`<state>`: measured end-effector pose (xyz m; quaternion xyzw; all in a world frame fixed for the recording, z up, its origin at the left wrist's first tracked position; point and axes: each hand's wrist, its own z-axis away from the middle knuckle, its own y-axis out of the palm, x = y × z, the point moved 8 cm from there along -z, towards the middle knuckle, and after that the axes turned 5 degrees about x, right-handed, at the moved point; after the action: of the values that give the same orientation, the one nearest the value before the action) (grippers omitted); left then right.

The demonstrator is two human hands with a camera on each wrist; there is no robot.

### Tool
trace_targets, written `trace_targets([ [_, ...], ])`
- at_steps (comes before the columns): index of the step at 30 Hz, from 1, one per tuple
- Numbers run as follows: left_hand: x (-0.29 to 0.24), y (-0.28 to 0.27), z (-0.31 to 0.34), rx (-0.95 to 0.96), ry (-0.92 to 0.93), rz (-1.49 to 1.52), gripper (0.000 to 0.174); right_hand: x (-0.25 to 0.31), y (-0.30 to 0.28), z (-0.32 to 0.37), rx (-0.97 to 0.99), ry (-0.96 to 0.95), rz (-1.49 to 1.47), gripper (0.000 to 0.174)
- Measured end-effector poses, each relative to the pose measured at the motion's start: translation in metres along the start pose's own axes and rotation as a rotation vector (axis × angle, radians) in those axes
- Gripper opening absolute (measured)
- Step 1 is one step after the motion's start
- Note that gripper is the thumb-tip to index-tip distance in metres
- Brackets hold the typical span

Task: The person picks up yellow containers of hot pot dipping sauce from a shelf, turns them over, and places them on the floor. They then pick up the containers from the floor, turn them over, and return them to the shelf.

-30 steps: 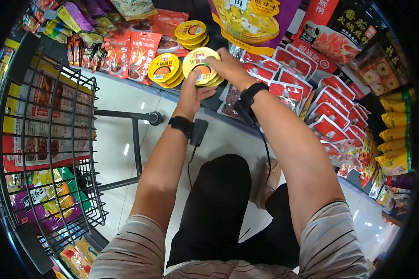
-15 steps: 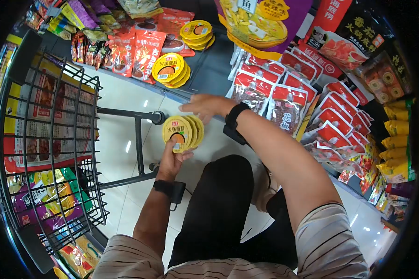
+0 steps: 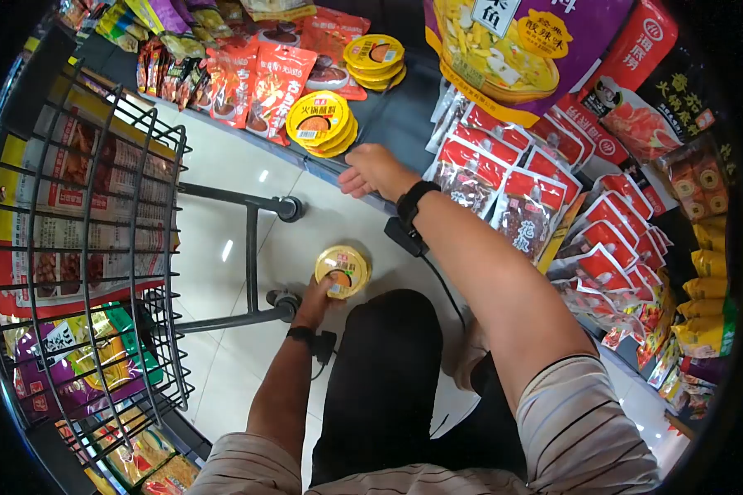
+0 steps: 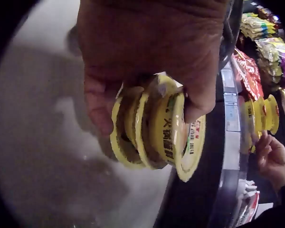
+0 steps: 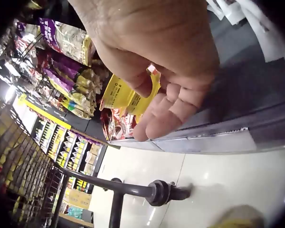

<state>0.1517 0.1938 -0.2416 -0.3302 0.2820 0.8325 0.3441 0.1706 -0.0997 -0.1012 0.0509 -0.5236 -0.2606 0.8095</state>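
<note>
Left hand (image 3: 314, 299): grip closed round a stack of yellow tubs (image 3: 343, 271), low over the floor by the knee; tub count unclear. Right hand (image 3: 374, 171): fingers straight, holding nothing, at the edge of the shelf (image 3: 392, 124). Wire basket (image 3: 176, 214) holds snack packets (image 3: 74, 363), partly cut off.

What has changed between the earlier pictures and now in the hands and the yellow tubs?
The left hand has carried the stack of yellow tubs off the shelf and down toward the knee. The right hand has let go of the stack and is now open by the shelf edge. The other yellow stack on the shelf and the trolley have stayed put.
</note>
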Motion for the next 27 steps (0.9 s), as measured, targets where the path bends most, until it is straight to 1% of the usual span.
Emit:
trace_targets([
  [3, 0.001, -0.001, 0.003, 0.05, -0.048, 0.015, 0.057, 0.0, 0.004, -0.001, 0.04, -0.021, -0.08, 0.04],
  [6, -0.033, -0.043, 0.006, -0.229, 0.024, -0.623, 0.07, -0.001, 0.008, -0.007, 0.053, -0.008, -0.165, 0.04],
  [7, -0.055, -0.043, 0.004, -0.32, 0.052, -0.834, 0.075, -0.001, 0.007, -0.01, 0.054, 0.0, -0.189, 0.041],
  [8, -0.08, -0.04, -0.002, -0.357, 0.188, -0.754, 0.072, -0.003, 0.006, -0.011, 0.055, 0.009, -0.213, 0.042],
  [9, -0.126, -0.023, -0.002, -0.393, 0.32, -0.672, 0.069, -0.004, 0.005, -0.015, 0.076, 0.012, -0.253, 0.043],
  [11, -0.228, 0.034, 0.013, -0.397, 0.57, -0.644, 0.067, -0.008, 0.004, -0.023, 0.126, 0.027, -0.337, 0.046],
  [13, -0.277, 0.042, -0.01, -0.446, 0.647, -0.542, 0.068, -0.004, 0.008, -0.02, 0.161, -0.014, -0.365, 0.051],
  [15, -0.319, 0.061, -0.035, -0.368, 0.751, -0.453, 0.066, -0.004, 0.008, -0.017, 0.184, -0.037, -0.382, 0.054],
  [17, -0.329, 0.033, -0.094, -0.344, 0.684, -0.392, 0.065, -0.006, 0.009, -0.021, 0.202, -0.045, -0.394, 0.054],
  [20, -0.334, 0.063, -0.098, -0.192, 0.435, -0.374, 0.059, -0.01, 0.01, -0.028, 0.257, -0.047, -0.472, 0.052],
  [23, -0.33, 0.048, -0.114, -0.241, 0.403, -0.351, 0.051, -0.012, 0.009, -0.028, 0.233, -0.014, -0.488, 0.05],
  [26, -0.323, 0.046, -0.116, -0.179, 0.472, -0.202, 0.052, -0.012, 0.01, -0.02, 0.256, -0.026, -0.513, 0.047],
  [27, -0.329, 0.048, -0.113, -0.163, 0.544, -0.194, 0.053, -0.01, 0.01, -0.019, 0.273, -0.035, -0.519, 0.047],
])
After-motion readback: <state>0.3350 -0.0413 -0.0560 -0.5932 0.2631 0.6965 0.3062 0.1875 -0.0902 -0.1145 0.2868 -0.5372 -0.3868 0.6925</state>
